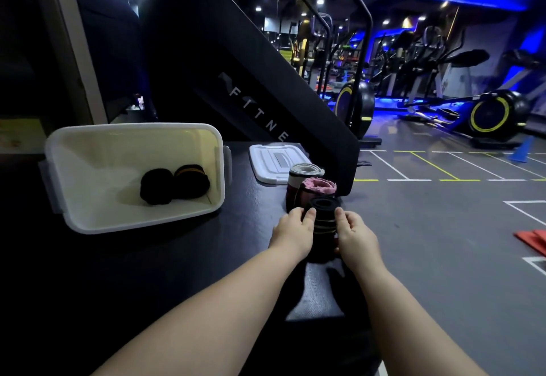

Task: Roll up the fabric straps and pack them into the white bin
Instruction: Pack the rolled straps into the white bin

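Black roll (pixel 323 222) stands on end near the table's (pixel 177 257) right edge, just in front of the pink roll (pixel 319 188) and grey roll (pixel 304 170). Left hand (pixel 292 227) and right hand (pixel 354 233) clasp it from either side, fingers curled against the wraps. White bin (pixel 88 168) sits well to the left, with two dark rolls (pixel 174 183) on its floor. Best approach: squeeze evenly so the coil cannot spring (loose tail not visible), lift it whole, and set it beside those two.

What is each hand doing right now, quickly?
Left hand: holding the black rolled strap on its left side.
Right hand: holding the same strap on its right side.
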`<state>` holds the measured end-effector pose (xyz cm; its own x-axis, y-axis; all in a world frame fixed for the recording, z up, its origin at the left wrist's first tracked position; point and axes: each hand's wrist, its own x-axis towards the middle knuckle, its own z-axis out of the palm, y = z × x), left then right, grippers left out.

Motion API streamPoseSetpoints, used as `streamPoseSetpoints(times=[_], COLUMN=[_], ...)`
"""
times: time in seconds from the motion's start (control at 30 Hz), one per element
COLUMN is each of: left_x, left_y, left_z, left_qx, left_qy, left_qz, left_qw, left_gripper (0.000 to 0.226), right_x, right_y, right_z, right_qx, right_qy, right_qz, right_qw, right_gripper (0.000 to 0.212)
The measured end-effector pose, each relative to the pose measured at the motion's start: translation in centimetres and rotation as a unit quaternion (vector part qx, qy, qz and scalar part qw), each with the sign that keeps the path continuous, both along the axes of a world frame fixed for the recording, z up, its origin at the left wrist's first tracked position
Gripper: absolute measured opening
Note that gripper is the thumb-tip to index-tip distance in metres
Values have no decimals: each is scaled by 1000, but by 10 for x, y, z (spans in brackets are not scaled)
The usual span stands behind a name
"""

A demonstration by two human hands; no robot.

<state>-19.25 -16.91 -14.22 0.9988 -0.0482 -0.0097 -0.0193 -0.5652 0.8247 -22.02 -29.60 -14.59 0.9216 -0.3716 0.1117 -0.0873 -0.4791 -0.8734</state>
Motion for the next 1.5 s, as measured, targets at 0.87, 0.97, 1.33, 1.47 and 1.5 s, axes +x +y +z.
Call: streamPoseSetpoints(times=[0.87,0.97,1.33,1.47,1.5], left_x=[-11,-17,-20,-20,-19], left_y=[180,208,286,296,299], left_z=[18,19,12,14,15], left_qx=[-55,-91,-67,-38,-33], left_qy=[-36,-58,-141,-166,-170], left_qz=[82,102,215,247,252], left_qw=[994,989,964,954,952], left_gripper=[44,38,40,37,36], right_x=[24,30,46,52,53], right_y=[165,196,277,291,293], right_z=[20,16,24,30,31], right_qx=[-26,-1,-78,-68,-63], right_qy=[7,-15,-44,-58,-61], right_qz=[163,180,280,311,315], right_qw=[986,984,956,946,945], right_gripper=[30,48,13,11,12])
